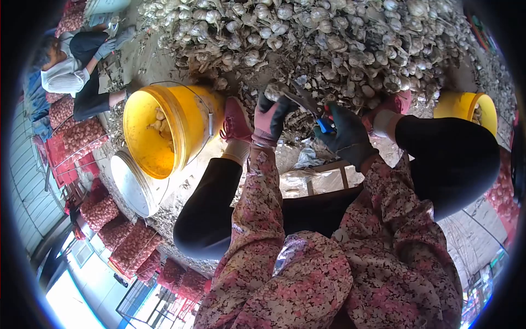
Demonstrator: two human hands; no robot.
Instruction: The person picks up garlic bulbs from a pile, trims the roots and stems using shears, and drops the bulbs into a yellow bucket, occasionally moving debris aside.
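My left hand [271, 118], in a pink and black glove, grips a garlic bulb [272, 91] by its stalk. My right hand [345, 134], in a dark glove, holds shears [309, 105] with blue handles, the blades reaching toward the bulb. Both hands sit between my knees, just in front of a large heap of garlic [307, 38]. My sleeves are floral pink.
A yellow bucket [159, 129] with a few garlic heads stands left of my pink shoe [235, 118]; a white bucket [137, 183] lies beside it. Another yellow bucket [468, 107] is at right. A seated person [76, 66] works at far left, near red mesh sacks [101, 211].
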